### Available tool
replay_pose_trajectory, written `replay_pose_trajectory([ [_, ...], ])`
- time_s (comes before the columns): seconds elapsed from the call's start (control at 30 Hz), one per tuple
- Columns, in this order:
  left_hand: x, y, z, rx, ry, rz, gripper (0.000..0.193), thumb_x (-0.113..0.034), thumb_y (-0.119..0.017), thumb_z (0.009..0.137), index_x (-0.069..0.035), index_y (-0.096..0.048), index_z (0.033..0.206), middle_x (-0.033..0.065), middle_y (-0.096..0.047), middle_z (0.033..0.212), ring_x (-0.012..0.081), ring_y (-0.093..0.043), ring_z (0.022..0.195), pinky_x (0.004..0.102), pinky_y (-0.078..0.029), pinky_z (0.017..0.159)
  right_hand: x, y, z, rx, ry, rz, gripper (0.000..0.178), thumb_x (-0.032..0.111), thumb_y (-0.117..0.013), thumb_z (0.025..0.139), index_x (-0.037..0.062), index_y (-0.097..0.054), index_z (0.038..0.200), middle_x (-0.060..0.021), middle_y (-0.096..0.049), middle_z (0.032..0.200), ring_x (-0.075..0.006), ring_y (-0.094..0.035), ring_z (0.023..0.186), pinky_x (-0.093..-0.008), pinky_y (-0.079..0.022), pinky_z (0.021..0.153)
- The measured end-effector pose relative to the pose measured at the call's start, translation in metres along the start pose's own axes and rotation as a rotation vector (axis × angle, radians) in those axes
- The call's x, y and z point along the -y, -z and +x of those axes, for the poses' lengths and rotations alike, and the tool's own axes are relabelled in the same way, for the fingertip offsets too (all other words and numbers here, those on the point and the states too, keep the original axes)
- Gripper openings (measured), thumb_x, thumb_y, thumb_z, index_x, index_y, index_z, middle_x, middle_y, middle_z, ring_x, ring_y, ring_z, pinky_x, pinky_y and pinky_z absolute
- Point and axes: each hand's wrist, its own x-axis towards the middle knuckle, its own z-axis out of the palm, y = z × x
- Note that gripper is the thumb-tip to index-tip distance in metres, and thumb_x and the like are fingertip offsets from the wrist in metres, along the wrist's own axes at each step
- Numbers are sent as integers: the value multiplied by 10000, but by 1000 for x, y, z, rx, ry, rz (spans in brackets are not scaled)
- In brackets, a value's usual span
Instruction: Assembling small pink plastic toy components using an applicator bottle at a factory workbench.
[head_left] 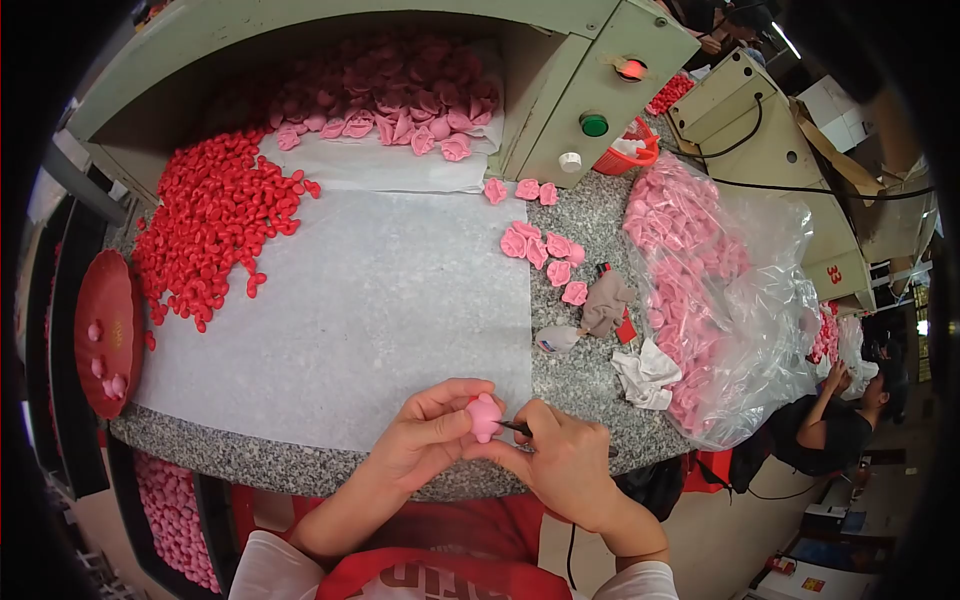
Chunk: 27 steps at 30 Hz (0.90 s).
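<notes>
Close to the table's front edge, my left hand (pixel 415 442) is closed around a small round pink toy piece (pixel 484 415), pinched between thumb and fingers. My right hand (pixel 568 462) grips a slim dark pointed tool (pixel 515 427), most of it hidden in the fingers. Its tip touches the right side of the pink piece. Both hands are just above the front of a white paper sheet (pixel 350 310) that covers much of the speckled stone tabletop (pixel 300 455).
Small red parts (pixel 215 225) are heaped at left, beside a red tray (pixel 93 290). Pink petal-like pieces (pixel 400 90) fill a green machine's opening (pixel 545 110). At right are loose pink pieces (pixel 525 240), rags (pixel 606 303) and a clear bag of pink pieces (pixel 690 290). A person (pixel 840 420) sits farther right.
</notes>
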Motion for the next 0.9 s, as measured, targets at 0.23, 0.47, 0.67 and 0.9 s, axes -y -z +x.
replay_pose_trajectory([
  [0.23, -1, -2, -1, -20, 6, 15, 319, -44, -526, 812, -10, -478, 1126, 111, -548, 1051, 173, -543, 940, 298, -448, 804, -1, 3, 3, 50, -39, 106, 417, 422, -700, 629, 72, -480, 678, 5, -486, 455, -152, -515, 389, -263, -391, 371],
  [0.47, 0, -2, 0, -9, -15, 16, 322, -45, -533, 808, -10, -482, 1124, 108, -550, 1049, 173, -539, 944, 295, -438, 808, 0, 5, 3, 73, -15, 62, 416, 422, -700, 628, 68, -489, 684, 2, -488, 460, -150, -514, 390, -263, -387, 370],
  [0.67, 0, -2, -1, -2, -11, 20, 320, -47, -535, 807, -11, -485, 1121, 109, -548, 1050, 173, -536, 945, 296, -435, 809, -2, 3, 3, 56, -42, 106, 420, 429, -694, 631, 64, -495, 690, -1, -488, 460, -155, -517, 392, -264, -389, 370],
  [0.9, 0, -3, -1, -1, -13, 27, 308, -43, -529, 810, -9, -488, 1113, 107, -548, 1042, 171, -530, 951, 294, -432, 810, -3, 2, 2, 57, -26, 98, 422, 433, -694, 628, 68, -493, 691, 0, -485, 454, -153, -517, 388, -263, -388, 368],
])
